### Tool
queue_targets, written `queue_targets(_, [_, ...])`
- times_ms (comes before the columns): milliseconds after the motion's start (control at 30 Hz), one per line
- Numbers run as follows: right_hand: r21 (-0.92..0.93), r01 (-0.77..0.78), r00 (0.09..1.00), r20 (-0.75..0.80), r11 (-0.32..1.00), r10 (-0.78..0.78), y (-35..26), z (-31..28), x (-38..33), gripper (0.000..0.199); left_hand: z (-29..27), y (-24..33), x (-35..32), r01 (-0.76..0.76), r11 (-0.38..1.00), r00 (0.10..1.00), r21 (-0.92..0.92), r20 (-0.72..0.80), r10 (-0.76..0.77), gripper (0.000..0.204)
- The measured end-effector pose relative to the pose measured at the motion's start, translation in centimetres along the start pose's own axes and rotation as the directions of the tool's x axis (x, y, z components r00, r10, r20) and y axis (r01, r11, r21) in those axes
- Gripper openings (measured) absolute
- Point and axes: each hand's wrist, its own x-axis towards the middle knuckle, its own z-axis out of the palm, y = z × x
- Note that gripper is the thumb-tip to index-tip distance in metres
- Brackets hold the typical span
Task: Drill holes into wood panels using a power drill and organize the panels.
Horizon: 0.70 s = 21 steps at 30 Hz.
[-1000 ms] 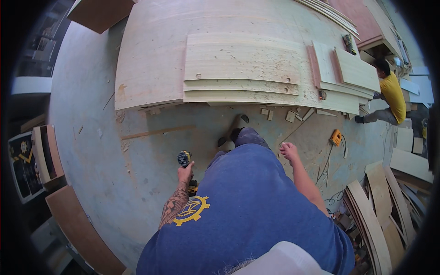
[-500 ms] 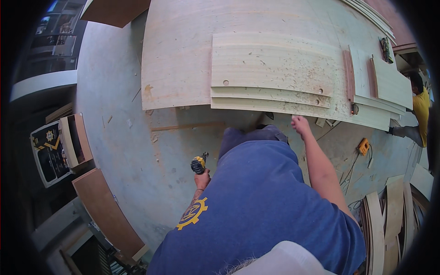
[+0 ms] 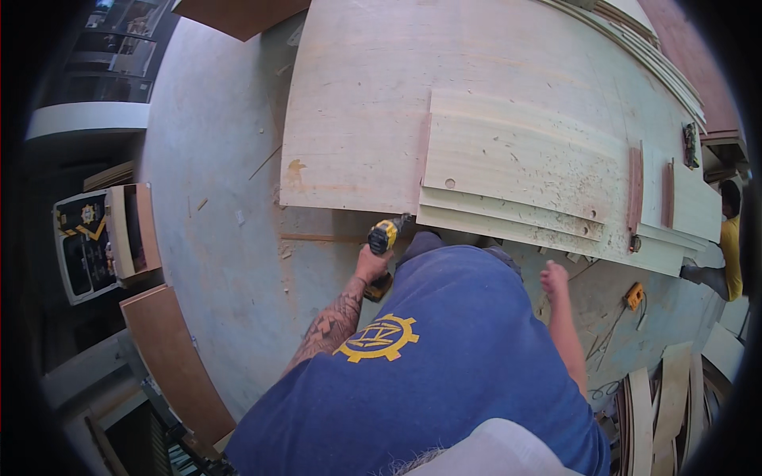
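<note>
So your left hand [image 3: 373, 262] has the drill [image 3: 384, 235] by the surface [image 3: 341, 159] edge, right hand [image 3: 554, 278] is curled, can't tell if empty, and the top board [image 3: 508, 155] already has holes [image 3: 450, 183], what's left unclear.

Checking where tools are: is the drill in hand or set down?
In hand: the left hand grips the drill above its battery base.

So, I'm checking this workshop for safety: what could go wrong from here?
The drill in the left hand has its tip close to the large sheet's edge in this view, so it could knock or mark it. The orange corded tool on the floor, off to the right, might trip someone. Shavings scattered over the topmost stacked panel could scratch it.
</note>
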Motion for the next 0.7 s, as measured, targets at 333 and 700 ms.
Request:
queue_targets(333, [-0.373,0.407,0.865,0.451,0.834,-0.220,-2.3,19.7,-13.2,0.067,-6.4,8.4,13.7,-0.025,0.992,0.921,0.126,0.388,-0.026,0.021])
queue_targets(700, [0.422,-0.377,0.896,-0.061,0.825,0.441,13.1,13.4,-17.0,0.063,1.3,11.3,15.8,-0.249,0.896,0.797,0.368,0.603,-0.026,0.028])
